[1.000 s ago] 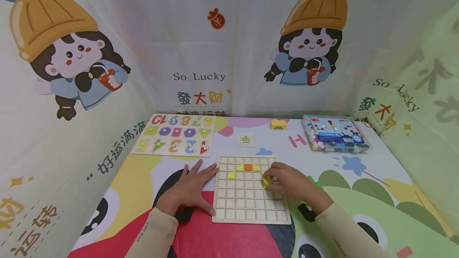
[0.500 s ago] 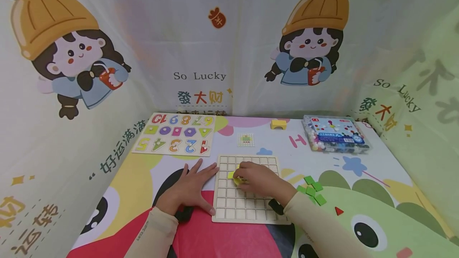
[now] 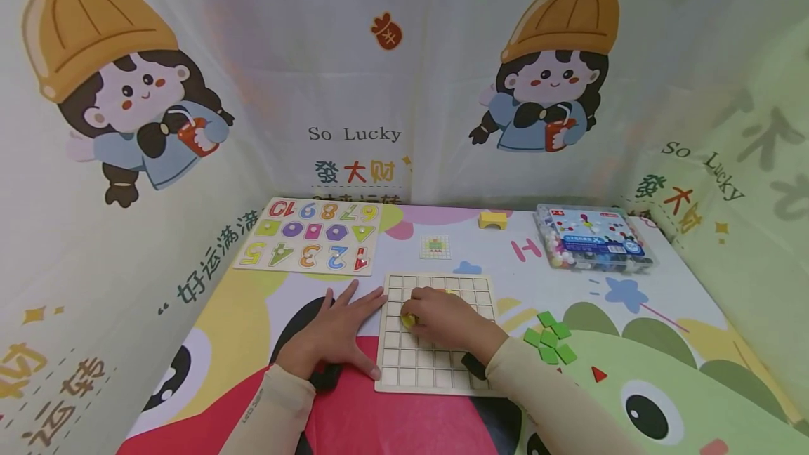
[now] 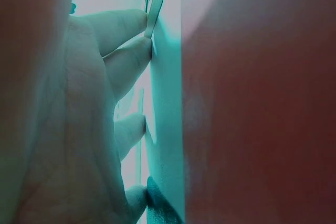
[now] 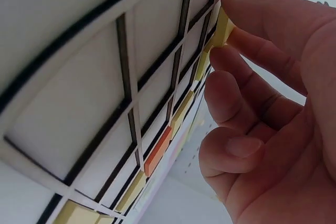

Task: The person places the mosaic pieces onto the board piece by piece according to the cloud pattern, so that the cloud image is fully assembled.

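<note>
The printed table [image 3: 401,258] supports a number puzzle [image 3: 306,236], small card [image 3: 436,247], yellow block [image 3: 492,220] and plastic box [image 3: 595,239] toward the rear. In front lies a grid board [image 3: 413,357]; to its right, green tiles [image 3: 548,337], a red triangle [image 3: 598,374] and, apparently, a second red piece [image 3: 560,371].

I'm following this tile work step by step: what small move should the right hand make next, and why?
Probably press the yellow piece down into a cell of the grid board: the right hand pinches it close to the board, and it seems to stand tilted, while other yellow pieces and an orange piece already lie flat in cells.
</note>
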The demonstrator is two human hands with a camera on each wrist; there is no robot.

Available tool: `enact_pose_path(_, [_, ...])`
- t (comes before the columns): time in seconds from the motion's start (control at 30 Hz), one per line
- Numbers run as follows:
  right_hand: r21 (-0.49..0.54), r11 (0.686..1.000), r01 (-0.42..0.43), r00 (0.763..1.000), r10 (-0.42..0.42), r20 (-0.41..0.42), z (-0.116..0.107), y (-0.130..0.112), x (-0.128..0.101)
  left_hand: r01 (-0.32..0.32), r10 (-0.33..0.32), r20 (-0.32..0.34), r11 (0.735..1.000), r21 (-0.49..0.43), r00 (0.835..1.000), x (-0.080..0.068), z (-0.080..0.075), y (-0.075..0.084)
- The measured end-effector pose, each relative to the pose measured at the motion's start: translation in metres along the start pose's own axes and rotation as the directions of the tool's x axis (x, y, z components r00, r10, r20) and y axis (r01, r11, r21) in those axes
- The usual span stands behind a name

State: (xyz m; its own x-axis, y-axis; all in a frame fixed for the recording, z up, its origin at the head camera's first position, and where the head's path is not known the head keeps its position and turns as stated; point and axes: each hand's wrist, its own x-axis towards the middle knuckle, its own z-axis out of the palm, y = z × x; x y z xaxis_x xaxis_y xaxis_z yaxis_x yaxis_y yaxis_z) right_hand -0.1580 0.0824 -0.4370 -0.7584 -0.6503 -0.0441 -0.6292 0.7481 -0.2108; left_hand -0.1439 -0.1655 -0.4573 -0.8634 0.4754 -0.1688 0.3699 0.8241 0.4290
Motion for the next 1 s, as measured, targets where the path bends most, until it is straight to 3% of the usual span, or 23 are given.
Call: enact_pose_path(1.0, [0.006,1.0,-0.002,1.0,0.002,-0.01,-0.0008,-0.0008,-0.0018,-0.004,0.004,0.002,1.0,0.013,1.0,0.0008,0.0008,-0.0015])
